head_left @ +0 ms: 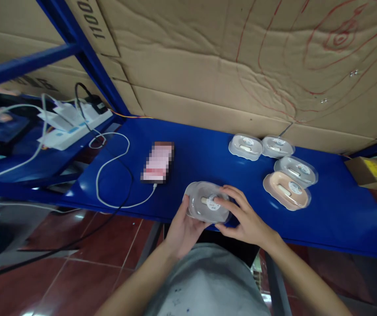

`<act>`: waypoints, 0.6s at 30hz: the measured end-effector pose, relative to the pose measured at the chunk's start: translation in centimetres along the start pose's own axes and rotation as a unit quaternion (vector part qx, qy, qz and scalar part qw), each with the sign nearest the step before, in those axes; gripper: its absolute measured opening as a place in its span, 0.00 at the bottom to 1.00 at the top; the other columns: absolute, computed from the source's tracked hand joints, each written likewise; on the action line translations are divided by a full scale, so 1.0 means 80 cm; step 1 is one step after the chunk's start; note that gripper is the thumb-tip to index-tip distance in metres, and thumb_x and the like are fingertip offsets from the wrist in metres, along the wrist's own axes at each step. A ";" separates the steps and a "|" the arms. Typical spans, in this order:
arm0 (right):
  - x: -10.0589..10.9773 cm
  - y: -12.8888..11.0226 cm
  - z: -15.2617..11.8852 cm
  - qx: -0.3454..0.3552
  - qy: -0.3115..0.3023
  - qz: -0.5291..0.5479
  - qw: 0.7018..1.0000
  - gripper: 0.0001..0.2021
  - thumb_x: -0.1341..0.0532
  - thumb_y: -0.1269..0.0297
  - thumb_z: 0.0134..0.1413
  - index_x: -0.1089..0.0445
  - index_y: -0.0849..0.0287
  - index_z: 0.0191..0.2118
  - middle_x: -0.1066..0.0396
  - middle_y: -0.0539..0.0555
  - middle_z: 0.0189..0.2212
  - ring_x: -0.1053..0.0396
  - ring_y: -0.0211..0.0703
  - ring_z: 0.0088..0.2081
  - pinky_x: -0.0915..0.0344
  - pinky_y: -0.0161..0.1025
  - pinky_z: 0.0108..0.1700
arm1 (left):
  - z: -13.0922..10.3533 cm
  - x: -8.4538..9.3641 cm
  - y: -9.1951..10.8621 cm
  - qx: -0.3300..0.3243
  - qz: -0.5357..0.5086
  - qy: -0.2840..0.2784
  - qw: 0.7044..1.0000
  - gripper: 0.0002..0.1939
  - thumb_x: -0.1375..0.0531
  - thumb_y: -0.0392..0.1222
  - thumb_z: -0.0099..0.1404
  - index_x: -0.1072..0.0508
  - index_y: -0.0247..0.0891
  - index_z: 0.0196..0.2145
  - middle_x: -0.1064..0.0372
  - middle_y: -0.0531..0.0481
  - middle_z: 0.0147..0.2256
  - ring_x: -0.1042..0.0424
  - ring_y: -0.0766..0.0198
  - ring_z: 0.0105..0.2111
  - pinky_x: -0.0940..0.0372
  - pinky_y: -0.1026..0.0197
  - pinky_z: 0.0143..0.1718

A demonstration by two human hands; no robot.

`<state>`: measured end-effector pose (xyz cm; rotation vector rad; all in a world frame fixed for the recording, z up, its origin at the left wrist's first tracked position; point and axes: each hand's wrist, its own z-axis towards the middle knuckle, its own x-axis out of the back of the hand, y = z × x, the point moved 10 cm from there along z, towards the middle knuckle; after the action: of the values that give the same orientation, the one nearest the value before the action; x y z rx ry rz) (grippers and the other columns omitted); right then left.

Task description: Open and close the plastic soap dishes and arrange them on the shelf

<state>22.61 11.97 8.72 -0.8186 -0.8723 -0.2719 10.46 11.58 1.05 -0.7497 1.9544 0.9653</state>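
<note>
Mid-handling: clear oval case (207, 206) at the desk (195, 153) near edge, just right of the phone (157, 161). Left hand (183, 228) cupping beneath, right hand (245, 219) fingers pressed on lid. Next calls for steady, even pressure, probably.

Clear, seemingly closed plastic case (207, 207), shelf-edge

A blue metal desk (208, 153) carries a phone (157, 161) with a white cable (109, 175) plugged into its near end. Right of it lie three clear plastic oval cases (245, 146) and, nearest the front, one peach-coloured oval case (286, 189). At the left, white power strips (73, 123) sit on a lower blue shelf. Brown cardboard (224, 57) marked with red lines lines the back. The floor is of red tiles (76, 237).
</note>
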 end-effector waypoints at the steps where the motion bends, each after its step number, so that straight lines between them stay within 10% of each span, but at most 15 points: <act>1: -0.001 0.002 -0.001 -0.006 0.005 0.002 1.000 0.38 0.32 0.60 0.62 0.46 0.43 0.73 0.42 0.61 0.68 0.44 0.65 0.71 0.36 0.67 0.67 | 0.000 0.000 0.000 -0.005 -0.006 -0.002 1.000 0.27 0.44 0.59 0.75 0.25 0.37 0.60 0.26 0.41 0.61 0.30 0.47 0.63 0.35 0.46 0.64; 11: -0.016 0.010 0.020 -0.010 -0.004 0.011 1.000 0.42 0.32 0.53 0.63 0.52 0.44 0.75 0.46 0.63 0.71 0.44 0.62 0.72 0.36 0.63 0.69 | 0.011 0.011 0.007 0.008 -0.048 0.051 0.998 0.25 0.47 0.58 0.77 0.25 0.39 0.59 0.19 0.44 0.52 0.20 0.54 0.50 0.27 0.52 0.53; 18: -0.011 0.035 0.063 0.015 -0.042 -0.010 0.999 0.36 0.35 0.54 0.67 0.48 0.50 0.75 0.46 0.65 0.71 0.48 0.59 0.74 0.40 0.62 0.71 | -0.021 0.008 0.011 0.062 -0.012 0.089 0.994 0.35 0.47 0.54 0.77 0.45 0.32 0.73 0.27 0.33 0.61 0.29 0.49 0.63 0.41 0.48 0.69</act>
<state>20.63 17.45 8.49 -0.7980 -0.9607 -0.2420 8.82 10.57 1.45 -0.8091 2.1323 0.7771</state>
